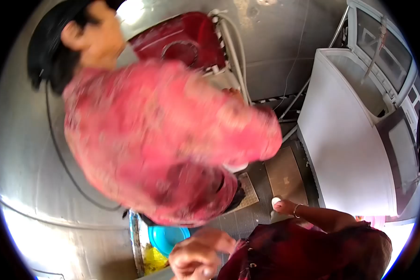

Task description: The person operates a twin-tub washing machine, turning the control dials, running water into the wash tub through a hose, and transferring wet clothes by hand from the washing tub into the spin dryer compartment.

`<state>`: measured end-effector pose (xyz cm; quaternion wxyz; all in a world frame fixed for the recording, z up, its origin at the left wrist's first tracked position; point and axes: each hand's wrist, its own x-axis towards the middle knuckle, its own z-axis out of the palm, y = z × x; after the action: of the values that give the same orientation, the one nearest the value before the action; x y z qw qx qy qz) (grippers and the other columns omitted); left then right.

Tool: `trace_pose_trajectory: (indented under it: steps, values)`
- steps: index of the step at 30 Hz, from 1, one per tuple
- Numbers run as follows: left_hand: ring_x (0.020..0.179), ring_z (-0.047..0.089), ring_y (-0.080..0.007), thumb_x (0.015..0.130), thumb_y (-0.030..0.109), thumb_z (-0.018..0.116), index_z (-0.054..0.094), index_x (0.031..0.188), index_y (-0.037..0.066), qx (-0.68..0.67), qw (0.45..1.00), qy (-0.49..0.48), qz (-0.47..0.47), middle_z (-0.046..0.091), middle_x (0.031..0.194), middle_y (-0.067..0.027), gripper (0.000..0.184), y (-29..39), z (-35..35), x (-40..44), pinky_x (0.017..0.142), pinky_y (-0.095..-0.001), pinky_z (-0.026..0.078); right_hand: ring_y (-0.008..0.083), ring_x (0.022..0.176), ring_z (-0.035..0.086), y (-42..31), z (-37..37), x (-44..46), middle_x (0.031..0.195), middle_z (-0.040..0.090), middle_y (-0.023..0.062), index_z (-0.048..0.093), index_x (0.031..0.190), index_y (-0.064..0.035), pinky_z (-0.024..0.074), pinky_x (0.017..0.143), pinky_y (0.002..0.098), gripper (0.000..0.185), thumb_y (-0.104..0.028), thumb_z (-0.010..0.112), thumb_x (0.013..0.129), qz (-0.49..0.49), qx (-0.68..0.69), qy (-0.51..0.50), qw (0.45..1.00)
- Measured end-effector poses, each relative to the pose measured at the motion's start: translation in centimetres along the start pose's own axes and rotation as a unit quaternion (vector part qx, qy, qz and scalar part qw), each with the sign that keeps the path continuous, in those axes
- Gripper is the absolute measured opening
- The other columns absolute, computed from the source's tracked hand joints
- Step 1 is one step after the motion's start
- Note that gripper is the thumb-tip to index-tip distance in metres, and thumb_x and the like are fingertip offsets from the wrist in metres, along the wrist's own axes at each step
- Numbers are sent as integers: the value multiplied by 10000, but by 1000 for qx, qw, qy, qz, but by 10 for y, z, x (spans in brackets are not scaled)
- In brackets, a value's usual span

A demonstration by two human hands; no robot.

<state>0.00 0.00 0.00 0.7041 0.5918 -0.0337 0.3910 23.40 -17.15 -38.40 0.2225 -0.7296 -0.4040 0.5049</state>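
Low in the view, my left hand (198,254) is raised in front of my dark red patterned top; its fingers look curled and are blurred, and what they hold, if anything, cannot be made out. My right hand (284,206), with a bracelet at the wrist, is closed around a small white object (276,201) of which only a part shows. A person in a pink-red patterned top (163,135) and a dark cap stands close at the left, blurred, bent forward, hiding much of the middle.
A white chest freezer (343,135) with its lid raised stands at the right. Behind the person is a dark red machine (191,42) with pale hoses. A blue basin (167,237), a yellow bag (154,260) and flattened cardboard (284,175) lie low down. Metal walls surround the space.
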Motion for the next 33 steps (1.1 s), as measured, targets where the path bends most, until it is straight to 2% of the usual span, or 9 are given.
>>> trace_pose_trajectory:
  steps: [3, 6, 16, 18, 24, 25, 27, 31, 33]
  values:
    - [830, 581, -274, 788, 153, 605, 585, 800, -5, 118, 981, 26, -151, 609, 883, -203, 160, -41, 17, 55, 753, -371, 454, 293, 717, 585, 25, -34, 25, 687, 569, 115, 543, 661, -60, 481, 647, 371, 91, -128, 515, 714, -168, -69, 32, 983]
    - [832, 588, -244, 790, 134, 615, 599, 837, -8, 127, 975, 24, -181, 608, 909, -196, 151, -100, 40, 80, 750, -350, 459, 301, 750, 613, 168, -119, 14, 766, 615, 126, 618, 831, -72, 503, 666, 381, 179, -166, 478, 771, -73, -433, 39, 898]
    - [933, 593, -201, 823, 60, 589, 620, 902, 5, 63, 951, 154, -262, 635, 973, -129, 102, -150, 37, 81, 847, -346, 459, 260, 626, 609, 241, -150, -5, 648, 599, 78, 604, 611, -115, 496, 568, 393, 110, -218, 606, 650, -6, -373, 148, 916]
    - [939, 588, -189, 816, 77, 608, 624, 934, 12, 80, 942, 198, -259, 633, 991, -109, 136, -151, 37, 76, 858, -339, 449, 250, 607, 605, 217, -145, -17, 670, 603, 57, 596, 619, -129, 498, 560, 377, 129, -250, 626, 652, -193, -397, 149, 885]
    - [969, 565, -171, 777, 118, 676, 607, 1046, 52, 130, 891, 322, -294, 605, 1066, -43, 286, -154, 22, 33, 869, -334, 429, 227, 570, 622, 144, -134, -24, 645, 636, 84, 625, 711, -68, 501, 591, 365, 246, -249, 478, 792, 109, 123, 31, 986]
    - [969, 565, -171, 777, 118, 676, 607, 1046, 52, 132, 887, 329, -295, 605, 1066, -43, 286, -156, 22, 27, 869, -334, 429, 227, 570, 622, 157, -131, -17, 645, 636, 84, 625, 711, -68, 501, 591, 365, 246, -249, 478, 792, 108, 120, 23, 987]
    - [962, 570, -180, 792, 121, 656, 597, 1064, 61, 118, 879, 371, -276, 604, 1068, -50, 284, -159, 25, 14, 860, -341, 437, 219, 582, 624, 198, -124, 4, 627, 629, 76, 603, 697, -69, 495, 557, 358, 249, -242, 465, 811, -243, -306, 68, 918]
    - [870, 606, -196, 844, 109, 577, 618, 984, 46, 102, 876, 322, -344, 625, 1006, -101, 159, -160, 29, 14, 791, -323, 472, 216, 618, 625, 232, -141, 27, 651, 627, 64, 592, 690, -84, 490, 548, 364, 209, -231, 494, 800, -214, -375, -8, 902]
    - [828, 615, -193, 852, 103, 556, 619, 931, 29, 99, 874, 333, -339, 635, 941, -113, 125, -165, 36, 23, 764, -313, 480, 217, 646, 624, 217, -168, 26, 655, 621, 62, 605, 676, -104, 491, 566, 365, 178, -232, 524, 768, 30, -165, -36, 985]
